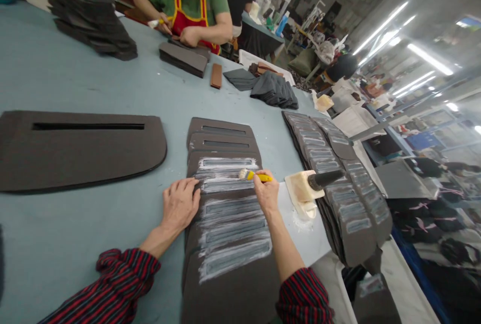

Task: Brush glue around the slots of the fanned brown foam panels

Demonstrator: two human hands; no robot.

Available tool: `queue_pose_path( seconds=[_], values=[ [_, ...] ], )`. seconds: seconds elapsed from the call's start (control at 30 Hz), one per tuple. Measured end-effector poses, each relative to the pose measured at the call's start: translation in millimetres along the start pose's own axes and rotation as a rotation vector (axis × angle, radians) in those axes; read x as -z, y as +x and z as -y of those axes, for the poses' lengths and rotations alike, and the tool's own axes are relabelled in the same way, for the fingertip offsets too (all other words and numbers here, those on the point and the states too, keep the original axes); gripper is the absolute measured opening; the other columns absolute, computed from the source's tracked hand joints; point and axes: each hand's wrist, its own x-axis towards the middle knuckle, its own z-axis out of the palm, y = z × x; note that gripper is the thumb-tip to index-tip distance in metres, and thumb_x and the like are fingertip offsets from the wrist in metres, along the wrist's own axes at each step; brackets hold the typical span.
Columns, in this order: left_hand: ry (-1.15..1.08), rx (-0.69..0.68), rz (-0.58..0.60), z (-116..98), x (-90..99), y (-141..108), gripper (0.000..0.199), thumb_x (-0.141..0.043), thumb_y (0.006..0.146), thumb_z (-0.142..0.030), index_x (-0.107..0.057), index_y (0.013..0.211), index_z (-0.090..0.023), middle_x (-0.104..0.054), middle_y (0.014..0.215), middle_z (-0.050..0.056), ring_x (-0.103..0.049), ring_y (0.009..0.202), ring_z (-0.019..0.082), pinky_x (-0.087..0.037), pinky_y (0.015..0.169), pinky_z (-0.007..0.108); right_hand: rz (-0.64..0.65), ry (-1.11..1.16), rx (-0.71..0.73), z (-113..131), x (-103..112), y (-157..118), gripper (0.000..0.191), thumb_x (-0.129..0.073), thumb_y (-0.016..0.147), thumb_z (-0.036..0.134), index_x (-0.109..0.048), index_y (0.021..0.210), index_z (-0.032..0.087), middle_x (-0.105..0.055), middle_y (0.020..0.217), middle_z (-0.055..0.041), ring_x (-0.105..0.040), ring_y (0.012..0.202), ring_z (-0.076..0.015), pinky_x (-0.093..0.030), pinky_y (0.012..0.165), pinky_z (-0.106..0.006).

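My right hand (265, 192) grips a small yellow-handled brush (255, 177), its pale bristles on a dark grey foam panel. That panel tops an overlapping row of slotted panels (229, 286), and white glue is smeared around their slots. My left hand (179, 205) lies flat on the row's left edge, holding nothing. A cream glue pot (300, 187) with a black handle (325, 180) in it stands just right of my right hand, on a white glue-smeared board (300, 234).
A fanned stack of glued panels (338, 184) lies right of the board. A large slotted panel (78, 156) lies left on the blue-grey table (86, 78). Across the table, a co-worker in a red apron (191, 26) works over dark pieces (183, 58). Another dark stack (92, 23) stands far left.
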Motion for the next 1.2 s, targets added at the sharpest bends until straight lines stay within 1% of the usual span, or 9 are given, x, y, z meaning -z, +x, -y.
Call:
queue_pose_path(
  seconds=[0.1,0.3,0.4,0.5,0.67,0.77,0.9,1.07,1.2],
  values=[
    [-0.066,0.038,-0.03,1.8,10.5,-9.6,0.031,-0.04,0.091,-0.028,-0.058,0.114,-0.02,-0.063,0.117,0.009,-0.052,0.109,0.025,-0.037,0.091,0.04,0.1,0.087,-0.025,15.9,-5.4,-22.4,0.018,-0.055,0.079,0.036,-0.063,0.084,0.021,-0.06,0.066,0.0033,-0.052,0.055,-0.0116,-0.041,0.058,-0.022],
    [0.001,-0.185,0.066,-7.6,10.6,-53.8,0.027,-0.042,0.091,-0.02,-0.061,0.11,-0.02,-0.066,0.116,0.008,-0.055,0.113,0.023,-0.034,0.097,0.041,0.319,0.22,-0.049,37.9,-49.1,-65.1,0.017,-0.054,0.079,0.035,-0.063,0.082,0.02,-0.057,0.06,0.0043,-0.051,0.053,-0.0113,-0.04,0.055,-0.022],
    [0.054,-0.208,0.075,-8.7,3.5,-64.3,0.033,-0.04,0.09,-0.017,-0.06,0.117,-0.018,-0.064,0.122,0.011,-0.054,0.116,0.025,-0.034,0.098,0.042,0.24,0.12,-0.067,36.7,-51.4,-62.4,0.014,-0.052,0.076,0.032,-0.061,0.076,0.021,-0.054,0.057,0.0044,-0.048,0.052,-0.0116,-0.039,0.055,-0.022],
    [0.072,-0.202,0.089,-8.2,1.1,-64.0,0.033,-0.041,0.09,-0.018,-0.06,0.117,-0.017,-0.064,0.122,0.012,-0.054,0.116,0.025,-0.034,0.098,0.042,0.136,0.018,0.035,38.1,-44.5,-58.7,0.014,-0.05,0.077,0.03,-0.061,0.074,0.021,-0.056,0.063,0.0032,-0.046,0.056,-0.0113,-0.039,0.059,-0.022],
    [0.081,-0.212,0.099,-7.8,2.9,-62.4,0.033,-0.041,0.09,-0.018,-0.06,0.117,-0.018,-0.064,0.121,0.011,-0.055,0.114,0.026,-0.035,0.097,0.042,0.298,0.086,-0.014,12.4,-18.3,-42.9,0.016,-0.052,0.074,0.032,-0.061,0.078,0.021,-0.051,0.056,0.0054,-0.043,0.051,-0.0107,-0.036,0.053,-0.022],
    [0.093,-0.208,0.098,-9.2,3.5,-62.9,0.032,-0.041,0.09,-0.019,-0.06,0.116,-0.017,-0.064,0.12,0.011,-0.055,0.112,0.026,-0.035,0.096,0.042,0.122,0.015,-0.104,-21.5,17.5,-18.6,0.017,-0.052,0.07,0.033,-0.061,0.075,0.02,-0.05,0.055,0.0052,-0.045,0.053,-0.012,-0.036,0.054,-0.022],
    [0.115,-0.204,0.095,-12.2,2.5,-63.2,0.031,-0.042,0.09,-0.022,-0.059,0.115,-0.017,-0.064,0.119,0.01,-0.055,0.109,0.027,-0.035,0.095,0.042,-0.056,-0.194,-0.052,-41.7,53.5,-4.8,0.018,-0.049,0.072,0.033,-0.061,0.073,0.02,-0.051,0.057,0.0042,-0.045,0.055,-0.0126,-0.035,0.057,-0.024],
    [0.151,-0.205,0.082,-13.3,0.0,-64.9,0.031,-0.043,0.089,-0.023,-0.058,0.115,-0.018,-0.064,0.118,0.01,-0.055,0.107,0.028,-0.035,0.094,0.042,0.075,-0.054,-0.007,-41.6,47.8,-20.1,0.02,-0.049,0.075,0.034,-0.062,0.08,0.02,-0.056,0.062,0.0038,-0.047,0.055,-0.0113,-0.037,0.056,-0.022],
    [0.175,-0.211,0.074,-18.5,-0.7,-66.5,0.032,-0.043,0.088,-0.024,-0.058,0.116,-0.019,-0.064,0.117,0.011,-0.056,0.104,0.028,-0.035,0.093,0.043,-0.079,-0.083,-0.092,-51.8,61.0,-19.6,0.019,-0.049,0.073,0.033,-0.061,0.075,0.02,-0.055,0.06,0.0042,-0.048,0.055,-0.0114,-0.039,0.058,-0.022]
  ],
)
